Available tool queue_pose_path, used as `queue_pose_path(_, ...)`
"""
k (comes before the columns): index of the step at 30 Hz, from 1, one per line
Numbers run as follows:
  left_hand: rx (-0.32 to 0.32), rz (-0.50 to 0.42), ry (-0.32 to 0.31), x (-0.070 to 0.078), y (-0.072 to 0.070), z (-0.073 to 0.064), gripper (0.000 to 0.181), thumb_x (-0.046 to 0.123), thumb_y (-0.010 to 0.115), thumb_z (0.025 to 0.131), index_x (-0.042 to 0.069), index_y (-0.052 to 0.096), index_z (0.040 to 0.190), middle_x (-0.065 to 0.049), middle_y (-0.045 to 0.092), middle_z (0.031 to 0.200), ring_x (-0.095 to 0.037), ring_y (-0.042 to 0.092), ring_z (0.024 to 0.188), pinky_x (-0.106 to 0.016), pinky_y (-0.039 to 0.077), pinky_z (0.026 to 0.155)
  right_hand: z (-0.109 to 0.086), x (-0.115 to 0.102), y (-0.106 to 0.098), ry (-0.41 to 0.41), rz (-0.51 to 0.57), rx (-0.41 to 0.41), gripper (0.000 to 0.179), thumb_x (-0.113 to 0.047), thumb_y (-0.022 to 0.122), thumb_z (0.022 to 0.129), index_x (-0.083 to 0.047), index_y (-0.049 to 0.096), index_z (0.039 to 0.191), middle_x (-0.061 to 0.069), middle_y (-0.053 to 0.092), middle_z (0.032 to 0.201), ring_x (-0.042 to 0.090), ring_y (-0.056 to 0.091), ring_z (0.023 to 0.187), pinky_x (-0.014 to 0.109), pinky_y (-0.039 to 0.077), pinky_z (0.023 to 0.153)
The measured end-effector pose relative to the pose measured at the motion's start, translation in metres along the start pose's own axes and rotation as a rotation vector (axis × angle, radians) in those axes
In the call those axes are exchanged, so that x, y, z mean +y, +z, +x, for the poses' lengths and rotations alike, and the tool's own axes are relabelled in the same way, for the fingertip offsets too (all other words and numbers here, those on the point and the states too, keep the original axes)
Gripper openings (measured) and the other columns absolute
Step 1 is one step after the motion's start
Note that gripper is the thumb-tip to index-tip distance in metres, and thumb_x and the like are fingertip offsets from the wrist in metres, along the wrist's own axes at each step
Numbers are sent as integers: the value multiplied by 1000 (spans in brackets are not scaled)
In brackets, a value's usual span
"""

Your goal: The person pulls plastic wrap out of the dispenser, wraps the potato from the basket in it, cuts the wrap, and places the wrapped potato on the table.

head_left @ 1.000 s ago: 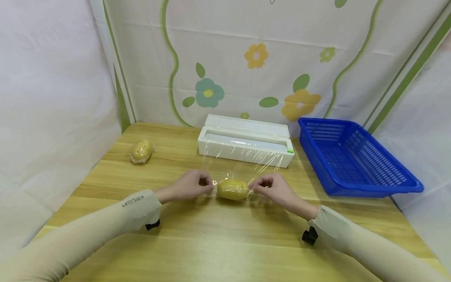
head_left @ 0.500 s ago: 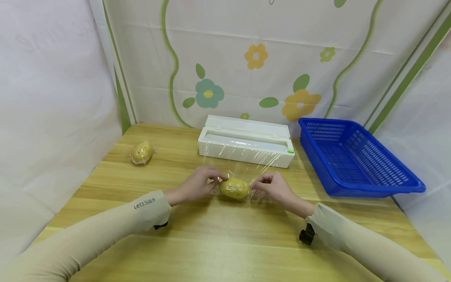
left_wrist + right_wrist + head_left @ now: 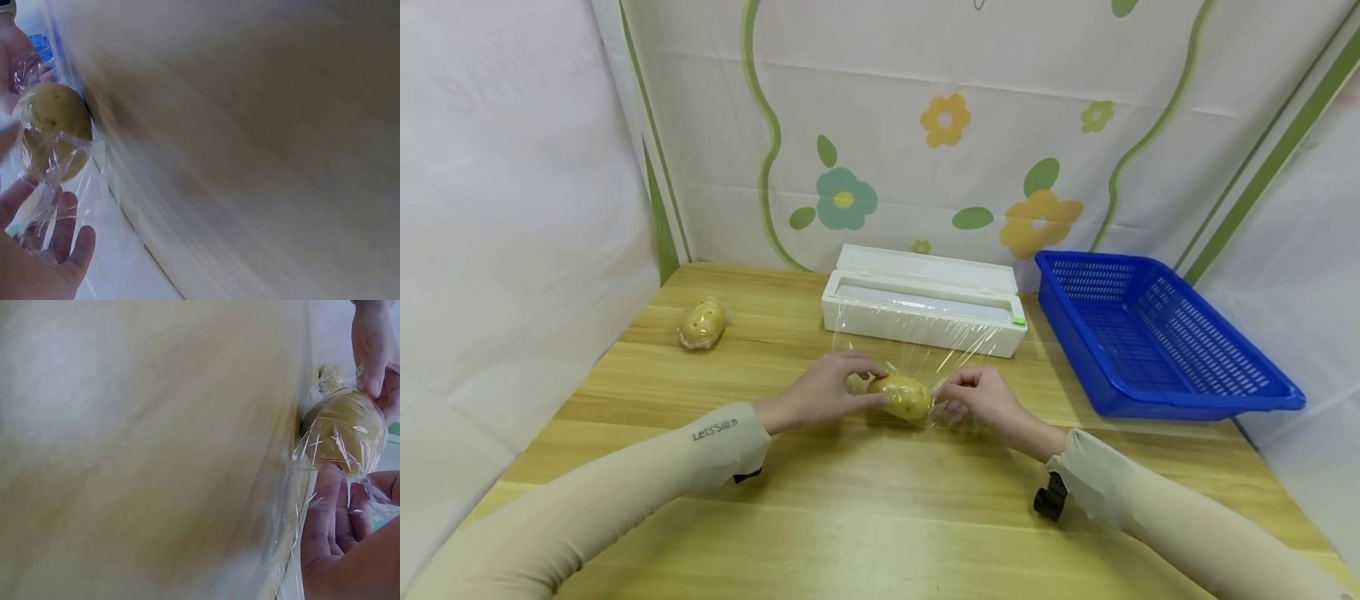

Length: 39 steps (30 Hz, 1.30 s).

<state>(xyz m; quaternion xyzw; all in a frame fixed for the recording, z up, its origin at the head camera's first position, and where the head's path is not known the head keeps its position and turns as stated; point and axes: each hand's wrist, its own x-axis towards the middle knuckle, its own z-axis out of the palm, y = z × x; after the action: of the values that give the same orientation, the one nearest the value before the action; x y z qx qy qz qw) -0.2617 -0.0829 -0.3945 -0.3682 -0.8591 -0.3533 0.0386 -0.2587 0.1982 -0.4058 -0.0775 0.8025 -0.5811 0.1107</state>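
Note:
A yellow potato (image 3: 906,397), partly covered in clear cling film (image 3: 955,357), lies at the middle of the wooden table. My left hand (image 3: 829,388) holds its left end, thumb on the near side and fingers over the top. At the other end, my right hand (image 3: 988,403) pinches the gathered film between thumb and fingertips. The film stretches back from the potato to a white dispenser box (image 3: 853,318) with its lid up. Both wrist views show crinkled film over the potato (image 3: 57,115); in the left one, film also runs across the left hand's fingers (image 3: 62,228).
A second potato (image 3: 703,323), wrapped in film, sits on the table (image 3: 880,517) at the back left. At the right stands a blue plastic basket (image 3: 1101,379) with slotted walls. A flower-print cloth (image 3: 895,150) hangs behind the table.
My left hand has moved right, from the film beside the potato onto the potato's left end. The potato has shifted slightly right and turned a little. My right hand stays nearly in place.

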Motion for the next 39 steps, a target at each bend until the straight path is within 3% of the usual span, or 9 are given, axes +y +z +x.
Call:
queue_pose_path(6,9,-66,4,-8,2,7,30,29,76,89,11,73,113,5,70,111,-13,61,97,-40,49,88,4,-1,-6,-76,-80,-50,18,-10,70,91,7,71,98,21,69,86,28,65,68,34,55,59)
queue_pose_path(9,-6,-83,-24,-12,0,9,31,29,75,89,11,73,114,4,70,112,-13,61,97,-39,50,87,3,-5,-11,-212,-206,-9,20,-11,68,93,6,70,104,15,70,89,26,65,75,34,55,64)
queue_pose_path(11,-24,-95,-41,-13,-1,10,33,30,74,90,11,73,116,3,69,114,-13,61,98,-39,50,87,0,-10,-14,-370,-321,59,18,-11,69,93,2,71,104,8,70,92,22,64,81,36,54,70)
queue_pose_path(15,-43,-100,-69,-14,-2,11,36,34,73,90,13,72,119,4,68,116,-11,61,100,-38,50,86,-6,-22,-13,-785,-545,164,17,-10,76,85,-3,71,100,4,67,100,21,61,94,41,51,80)
queue_pose_path(18,-46,-106,-79,-14,-4,12,35,33,74,90,13,72,118,4,69,114,-12,62,100,-39,50,86,-10,-29,-4,-1046,-647,119,24,-9,80,78,-3,71,99,8,64,103,25,59,97,40,50,82)
queue_pose_path(21,-53,-111,-81,-16,-5,13,34,32,74,90,12,73,118,2,69,116,-14,62,105,-40,50,89,-11,-30,5,-1171,-727,54,30,-13,84,74,-3,71,99,11,62,103,25,58,96,38,49,82)
queue_pose_path(23,-63,-108,-79,-17,-5,15,34,31,74,90,12,73,118,1,68,119,-15,61,109,-41,49,92,-10,-27,9,-1191,-764,37,35,-16,87,72,-3,71,101,11,62,102,25,58,96,39,49,83)
queue_pose_path(29,-94,-124,-99,-20,-7,18,31,29,72,92,12,73,117,-1,67,120,-19,61,111,-43,48,93,1,-17,10,-1121,-831,47,52,-25,93,66,-3,70,107,9,62,105,26,57,99,42,49,82)
queue_pose_path(39,-117,-111,-150,-21,-10,24,30,34,67,96,12,73,114,1,70,112,-16,63,105,-40,50,90,17,-11,15,-931,-898,53,71,-30,96,58,-3,60,112,6,58,106,24,55,97,41,47,81)
